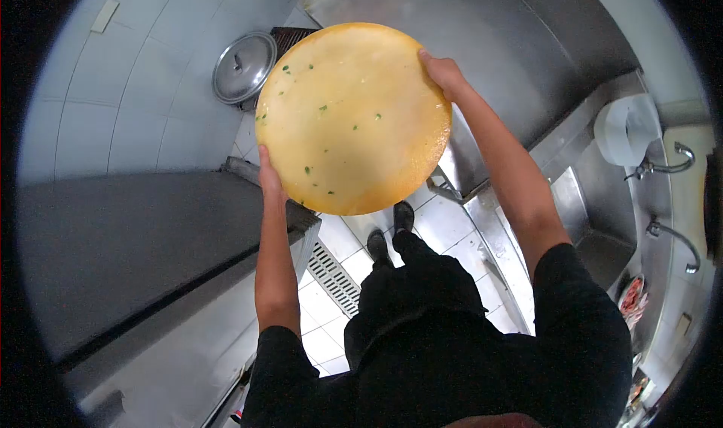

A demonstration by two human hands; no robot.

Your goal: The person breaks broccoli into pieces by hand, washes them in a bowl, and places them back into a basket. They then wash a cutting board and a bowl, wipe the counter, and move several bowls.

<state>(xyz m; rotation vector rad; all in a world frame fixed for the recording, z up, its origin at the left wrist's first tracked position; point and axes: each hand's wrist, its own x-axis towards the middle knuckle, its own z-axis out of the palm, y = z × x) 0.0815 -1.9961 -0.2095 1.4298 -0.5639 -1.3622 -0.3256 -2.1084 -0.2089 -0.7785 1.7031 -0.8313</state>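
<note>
The left hand (269,181) clasped the lower left rim of a round chopping board (352,119), palm pressed to the edge and fingers tucked behind it out of view. The right hand (443,74) gripped the upper right rim, fingers curled over the edge. Between both hands the chopping board was held up in the air in front of the person, its flat yellow face turned toward the camera and tilted. Small green scraps were stuck across that face, and the rim looked a darker orange.

Both forearms were bare, and black sleeves began above the elbows. Below the board showed the person's dark trousers and two black shoes (392,230) standing on the floor (440,224) of pale tiles. A slotted drain grate (335,279) ran across the floor just beside the shoes.

To the left lay a long steel tabletop (120,239), its corner close under the left hand. Behind the board, partly hidden by its upper left edge, stood a steel pot with a lid (242,66). The wall behind it was covered in large pale tiles.

To the right ran a steel counter (527,51) with a sunken basin (595,224). Farther right were a white tub (625,130), two curved taps (672,157), and a dish of something red (631,296) near the frame edge.
</note>
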